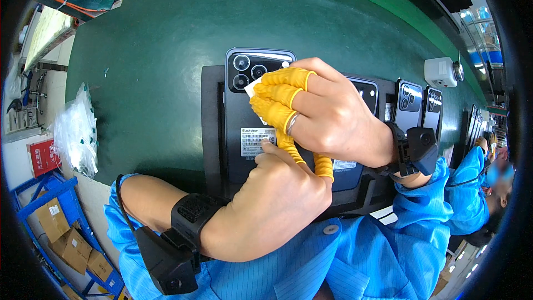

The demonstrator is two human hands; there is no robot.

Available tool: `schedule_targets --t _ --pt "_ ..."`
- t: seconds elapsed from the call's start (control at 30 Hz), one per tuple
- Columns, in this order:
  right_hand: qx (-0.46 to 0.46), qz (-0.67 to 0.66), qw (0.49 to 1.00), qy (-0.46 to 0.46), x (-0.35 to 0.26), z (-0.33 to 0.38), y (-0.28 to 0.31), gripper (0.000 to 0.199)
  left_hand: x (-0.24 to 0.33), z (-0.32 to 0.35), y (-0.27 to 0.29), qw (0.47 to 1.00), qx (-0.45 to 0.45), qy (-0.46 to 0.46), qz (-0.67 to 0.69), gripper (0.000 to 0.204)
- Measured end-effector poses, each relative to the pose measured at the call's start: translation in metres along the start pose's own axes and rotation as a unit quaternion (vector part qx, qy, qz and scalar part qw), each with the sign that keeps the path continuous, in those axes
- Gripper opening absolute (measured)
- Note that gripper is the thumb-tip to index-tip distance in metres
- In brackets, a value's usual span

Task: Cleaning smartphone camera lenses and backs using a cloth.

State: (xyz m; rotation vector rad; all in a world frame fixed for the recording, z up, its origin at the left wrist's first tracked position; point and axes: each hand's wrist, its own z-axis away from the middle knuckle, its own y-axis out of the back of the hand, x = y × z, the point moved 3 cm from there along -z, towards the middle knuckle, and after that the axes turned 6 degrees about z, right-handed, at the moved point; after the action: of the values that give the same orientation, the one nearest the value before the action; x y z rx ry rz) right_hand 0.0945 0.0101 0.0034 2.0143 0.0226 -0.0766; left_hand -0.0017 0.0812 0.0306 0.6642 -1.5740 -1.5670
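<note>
A dark grey phone (244, 128) with three round lenses and a white barcode label lies back-up on a black tray (211, 128) on the green belt (155, 50), the right hand (316, 111) pinching a white wipe (252, 86) against it, the left hand (277, 200) curled closed at its lower edge.

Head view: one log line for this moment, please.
left hand steadies black phone | right hand presses white wipe near cameras | green belt

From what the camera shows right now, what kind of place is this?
Probably a phone assembly line in a factory. Several dark phones lie face down in a row on a long green conveyor belt, and the right hand and left hand, wearing yellow finger cots, work on the nearest phone.
</note>
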Motion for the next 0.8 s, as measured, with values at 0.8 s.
schedule_targets --t 0.8 --pt "-0.002 -0.02 1.0 0.005 0.0014 0.0006 0.0 0.034 -0.0017 0.0016 -0.0038 0.998 0.067 0.002 -0.019 0.021"
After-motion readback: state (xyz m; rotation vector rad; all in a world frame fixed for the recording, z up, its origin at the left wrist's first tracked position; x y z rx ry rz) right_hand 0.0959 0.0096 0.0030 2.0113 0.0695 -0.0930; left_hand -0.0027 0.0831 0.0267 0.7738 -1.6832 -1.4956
